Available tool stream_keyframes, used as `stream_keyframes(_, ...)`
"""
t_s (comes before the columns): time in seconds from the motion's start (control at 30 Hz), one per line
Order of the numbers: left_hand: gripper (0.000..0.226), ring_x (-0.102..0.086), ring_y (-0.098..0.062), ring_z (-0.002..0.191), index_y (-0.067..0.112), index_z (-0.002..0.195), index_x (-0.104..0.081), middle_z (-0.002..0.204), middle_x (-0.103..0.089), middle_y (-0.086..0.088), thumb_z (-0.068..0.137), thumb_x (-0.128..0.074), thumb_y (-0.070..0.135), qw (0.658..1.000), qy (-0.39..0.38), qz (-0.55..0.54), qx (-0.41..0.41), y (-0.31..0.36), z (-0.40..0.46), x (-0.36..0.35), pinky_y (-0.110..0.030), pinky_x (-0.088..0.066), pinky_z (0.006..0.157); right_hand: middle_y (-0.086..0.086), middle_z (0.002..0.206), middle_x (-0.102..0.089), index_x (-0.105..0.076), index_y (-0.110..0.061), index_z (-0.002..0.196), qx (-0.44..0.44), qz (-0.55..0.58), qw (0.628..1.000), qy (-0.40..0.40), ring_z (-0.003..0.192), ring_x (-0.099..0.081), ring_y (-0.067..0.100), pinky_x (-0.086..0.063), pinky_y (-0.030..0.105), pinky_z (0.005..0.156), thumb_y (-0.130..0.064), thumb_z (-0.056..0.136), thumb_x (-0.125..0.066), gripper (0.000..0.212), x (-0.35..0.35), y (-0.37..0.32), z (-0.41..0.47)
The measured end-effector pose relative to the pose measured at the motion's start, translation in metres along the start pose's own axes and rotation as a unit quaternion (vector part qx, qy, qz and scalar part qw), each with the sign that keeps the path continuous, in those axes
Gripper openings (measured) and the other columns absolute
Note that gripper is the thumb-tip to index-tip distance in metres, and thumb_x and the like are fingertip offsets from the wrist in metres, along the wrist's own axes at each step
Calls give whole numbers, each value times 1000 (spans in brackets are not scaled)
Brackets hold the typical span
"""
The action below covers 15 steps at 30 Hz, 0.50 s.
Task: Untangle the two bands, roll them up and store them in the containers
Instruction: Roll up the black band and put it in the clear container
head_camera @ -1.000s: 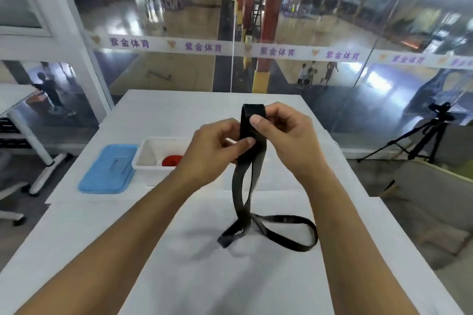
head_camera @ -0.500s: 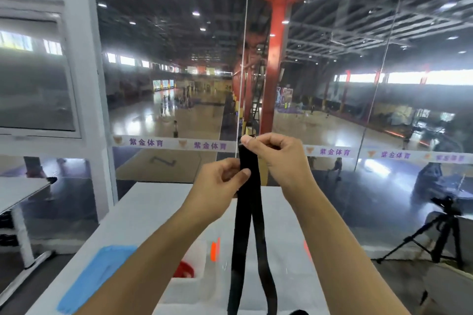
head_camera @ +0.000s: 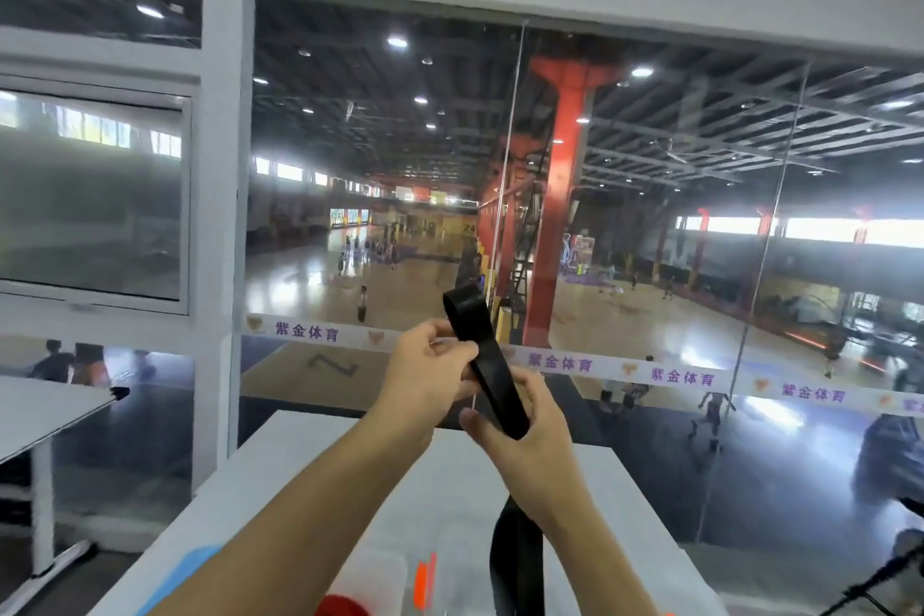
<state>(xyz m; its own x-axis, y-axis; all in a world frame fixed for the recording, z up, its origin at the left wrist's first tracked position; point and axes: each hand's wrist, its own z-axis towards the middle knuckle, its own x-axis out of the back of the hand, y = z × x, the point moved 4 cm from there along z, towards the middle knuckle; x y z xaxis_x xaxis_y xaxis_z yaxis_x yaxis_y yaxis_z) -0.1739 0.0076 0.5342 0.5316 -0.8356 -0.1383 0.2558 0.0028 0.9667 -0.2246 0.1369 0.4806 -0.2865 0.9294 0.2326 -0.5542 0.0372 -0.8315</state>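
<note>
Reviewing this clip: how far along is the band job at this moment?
Done, apparently: a red band lies by the clear container, though that is blurred at the frame edge. In hand: the left hand and right hand grip the black band held up, its length hanging unrolled. Left: rolling and storing it.

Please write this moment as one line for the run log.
left hand: grips black band | right hand: grips band | stage: rolling
</note>
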Motion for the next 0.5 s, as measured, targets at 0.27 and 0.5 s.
stream_keyframes(0.27, 52, -54, -5, 115, 40, 139, -53, 136, -46, 15, 94, -69, 19, 901, -127, 348, -226, 22, 6, 12, -26, -50, 102, 0, 76, -69, -70, -30, 101, 15, -186, 980, -70, 62, -56, 10, -44, 31, 61, -27, 103, -57, 14, 23, -7, 42)
stream_keyframes(0.5, 48, -52, -11, 116, 35, 136, -49, 131, -50, 14, 91, -66, 41, 796, -150, 525, -262, 17, 13, 17, -36, -53, 97, 0, 88, -72, -70, -35, 104, 44, -228, 963, -139, 82, -65, 25, -53, 43, 76, -28, 106, -53, 19, 26, -24, 64)
